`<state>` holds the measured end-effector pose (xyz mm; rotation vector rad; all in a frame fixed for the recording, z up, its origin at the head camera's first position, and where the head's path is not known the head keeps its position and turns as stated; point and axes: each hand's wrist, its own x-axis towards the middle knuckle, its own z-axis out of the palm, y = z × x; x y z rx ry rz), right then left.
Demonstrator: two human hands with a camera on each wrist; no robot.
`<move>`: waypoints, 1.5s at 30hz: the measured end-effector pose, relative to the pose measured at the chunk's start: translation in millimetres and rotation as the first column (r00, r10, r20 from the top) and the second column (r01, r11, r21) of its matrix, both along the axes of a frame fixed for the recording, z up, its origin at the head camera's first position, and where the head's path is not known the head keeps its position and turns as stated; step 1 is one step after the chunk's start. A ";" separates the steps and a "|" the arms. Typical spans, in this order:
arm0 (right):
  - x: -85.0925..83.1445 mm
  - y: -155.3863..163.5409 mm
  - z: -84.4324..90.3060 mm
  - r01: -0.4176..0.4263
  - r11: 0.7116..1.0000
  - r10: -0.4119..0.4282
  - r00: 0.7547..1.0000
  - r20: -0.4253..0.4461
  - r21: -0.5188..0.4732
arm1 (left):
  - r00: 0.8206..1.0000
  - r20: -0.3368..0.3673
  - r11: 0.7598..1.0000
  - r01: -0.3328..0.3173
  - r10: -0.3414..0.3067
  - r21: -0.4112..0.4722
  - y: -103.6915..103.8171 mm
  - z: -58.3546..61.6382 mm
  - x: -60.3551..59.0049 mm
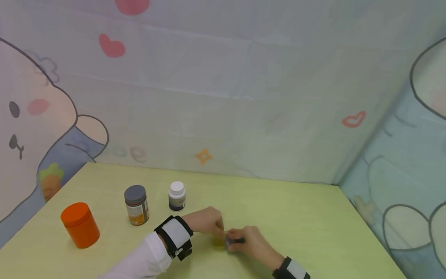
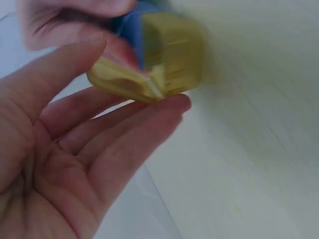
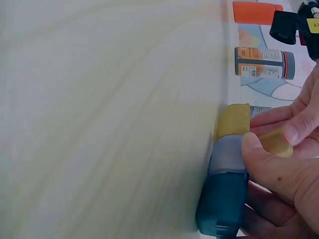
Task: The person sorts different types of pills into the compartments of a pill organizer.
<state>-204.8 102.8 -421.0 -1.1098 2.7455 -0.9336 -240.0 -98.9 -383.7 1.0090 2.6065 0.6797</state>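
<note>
A small pill organizer with yellow, blue and teal compartments (image 3: pixel 229 154) is held low over the table between both hands. My right hand (image 1: pixel 253 243) grips it, with the thumb along its side. Its yellow lid (image 3: pixel 276 143) is swung open, and my left hand (image 1: pixel 208 221) pinches that lid between thumb and fingers. In the left wrist view, the yellow compartment (image 2: pixel 184 55) shows its hollow inside, somewhat blurred. Whether anything lies in it I cannot tell. From the head, the hands cover most of the organizer.
On the left of the pale yellow-green table (image 1: pixel 296 217) stand an orange jar (image 1: pixel 81 228), a grey-capped bottle (image 1: pixel 137 207) and a small white-capped bottle (image 1: pixel 177 197). A printed cloth (image 1: pixel 223 77) hangs behind the table and along its sides.
</note>
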 end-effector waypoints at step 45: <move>1.1 -10.1 4.9 0.033 0.998 -0.024 0.989 0.145 -0.057 | 0.371 0.028 0.315 -0.824 0.928 0.471 -265.5 53.3 117.1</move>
